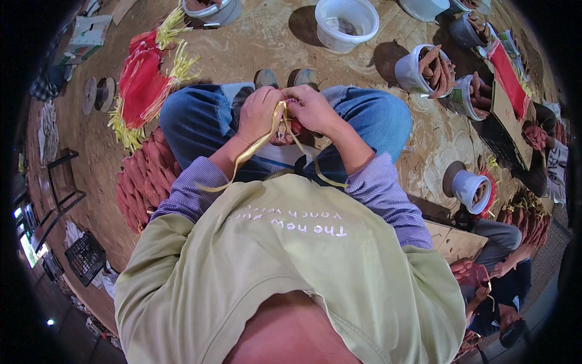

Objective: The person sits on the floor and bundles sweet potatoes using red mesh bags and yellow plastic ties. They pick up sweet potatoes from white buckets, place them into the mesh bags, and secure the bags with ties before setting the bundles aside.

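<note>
Between my knees, my left hand [258, 111] and my right hand [314, 108] come together at the gathered mouth of a small mesh bag [283, 137]. The fingers of both hands are closed on it, and they hide most of its top. Reddish contents, partly covered, show through the mesh. A yellow drawstring ribbon [251, 151] loops up between the hands, with its two loose ends trailing back over my forearms' inner sides towards my apron [291, 245]. The exact grip of the fingertips is hidden.
Red mesh bags with yellow ties [144, 88] lie left, beside filled bags of sweet potatoes [148, 175]. An unfilled-looking white bucket [347, 22] stands ahead. Sweet potatoes fill a bucket [407, 68] at right. Two co-workers sit right, one a person handling a net bag [482, 275]. A black crate [85, 258] lies left.
</note>
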A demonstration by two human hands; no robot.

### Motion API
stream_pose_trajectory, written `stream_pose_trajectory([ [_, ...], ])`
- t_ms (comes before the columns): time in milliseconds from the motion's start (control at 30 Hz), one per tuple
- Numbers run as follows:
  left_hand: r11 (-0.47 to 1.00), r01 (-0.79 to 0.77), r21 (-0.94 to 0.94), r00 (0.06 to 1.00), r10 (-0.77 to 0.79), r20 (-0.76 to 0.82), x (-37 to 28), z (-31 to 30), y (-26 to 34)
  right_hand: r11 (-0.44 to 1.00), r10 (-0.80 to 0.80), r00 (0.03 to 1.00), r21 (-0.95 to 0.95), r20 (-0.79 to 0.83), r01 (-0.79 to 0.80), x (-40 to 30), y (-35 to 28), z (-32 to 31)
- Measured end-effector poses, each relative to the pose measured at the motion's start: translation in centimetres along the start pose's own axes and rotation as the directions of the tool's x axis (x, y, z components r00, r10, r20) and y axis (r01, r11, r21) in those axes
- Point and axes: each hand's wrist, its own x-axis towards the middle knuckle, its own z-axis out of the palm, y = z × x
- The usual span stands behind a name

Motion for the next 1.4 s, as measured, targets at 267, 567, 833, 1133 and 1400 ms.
stream_pose_trajectory([
  [267,0.993,-0.087,0.079,0.993,0.081,0.081,0.1,-2.3,0.5,0.852,0.239,0.908,0.373,0.344,-0.366,-0.1,0.7,-0.6],
  [567,0.961,-0.268,0.067,0.932,0.242,0.269,-1.1,-2.8,-0.3,0.990,0.135,0.987,-0.053,0.092,-0.130,0.1,-0.1,-3.4],
  [833,0.726,0.558,-0.402,0.797,-0.332,0.505,-4.2,-2.7,-3.0,0.690,0.558,0.830,0.558,-0.003,-0.462,0.0,2.0,-1.3],
  [1133,-0.448,0.553,-0.703,0.432,-0.567,0.701,0.5,-1.7,-0.1,0.182,0.510,0.858,0.966,0.067,-0.184,1.1,0.0,0.7],
  [1400,-0.570,0.485,-0.663,0.560,-0.380,0.736,-1.9,-0.6,-1.1,0.980,0.191,0.864,0.039,-0.466,-0.196,2.3,-0.4,0.6],
])
